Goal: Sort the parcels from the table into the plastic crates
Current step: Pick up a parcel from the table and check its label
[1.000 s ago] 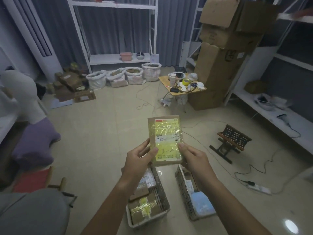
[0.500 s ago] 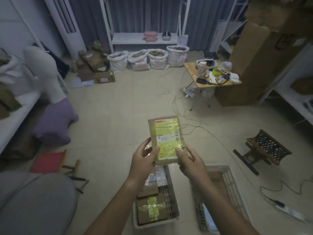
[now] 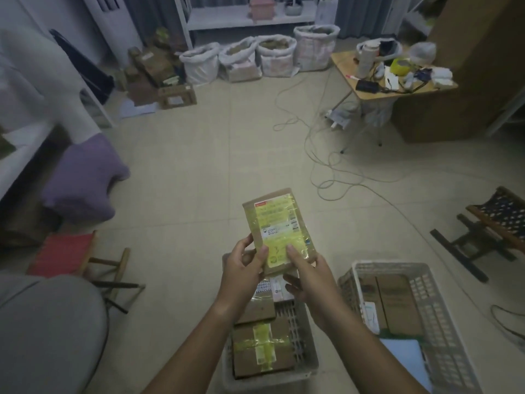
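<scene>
I hold a flat brown parcel (image 3: 277, 223) with a yellow-taped label upright in front of me. My left hand (image 3: 243, 270) grips its lower left edge and my right hand (image 3: 308, 275) pinches its lower right edge, thumbs on the label. Directly below sits a grey plastic crate (image 3: 308, 345) with taped cardboard parcels (image 3: 260, 348) inside. A second grey crate (image 3: 437, 317) stands to the right, holding brown parcels (image 3: 397, 302) and a light blue packet (image 3: 406, 356).
Cables (image 3: 326, 172) trail across the tiled floor. A folding stool (image 3: 494, 226) stands at the right, a red stool (image 3: 65, 254) at the left. A small wooden table (image 3: 395, 78) with clutter, white sacks (image 3: 261, 55) and big cardboard boxes (image 3: 468, 69) line the back.
The view has tilted down and swung left, so both crates show more fully. The parcel stays held in both hands, now tilted slightly to the left.
</scene>
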